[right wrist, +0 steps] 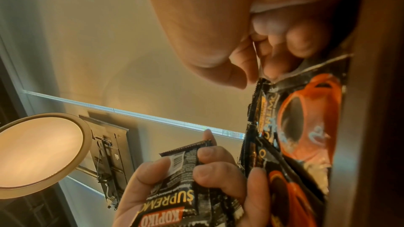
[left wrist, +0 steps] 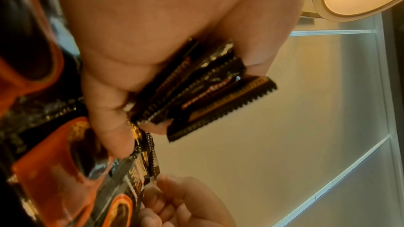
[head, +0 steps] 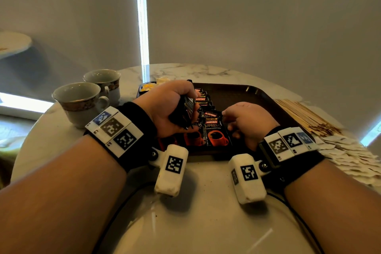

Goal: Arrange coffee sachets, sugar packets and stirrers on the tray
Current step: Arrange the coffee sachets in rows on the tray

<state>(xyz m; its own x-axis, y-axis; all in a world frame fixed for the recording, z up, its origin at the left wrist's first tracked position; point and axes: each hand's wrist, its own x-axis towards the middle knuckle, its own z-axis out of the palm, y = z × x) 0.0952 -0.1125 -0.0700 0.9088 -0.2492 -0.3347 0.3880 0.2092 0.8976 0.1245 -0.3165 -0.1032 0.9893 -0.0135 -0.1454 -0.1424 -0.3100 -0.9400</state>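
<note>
My left fingers (head: 190, 97) squeeze a bunch of coffee packets (head: 184, 109). My right hand (head: 245, 121), at three o'clock, pinches a packet's edge (right wrist: 262, 82) on the tray (head: 257, 97).

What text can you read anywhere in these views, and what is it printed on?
"KOPIKO": black coffee sachets laid on the brown tray.
"SUPREMO": same sachets, and, upside down with "KOPIKO", the bunch of sachets in the left hand.
Small print, barcode there: unreadable.
Square black-and-white wrist markers: codes, no words.
</note>
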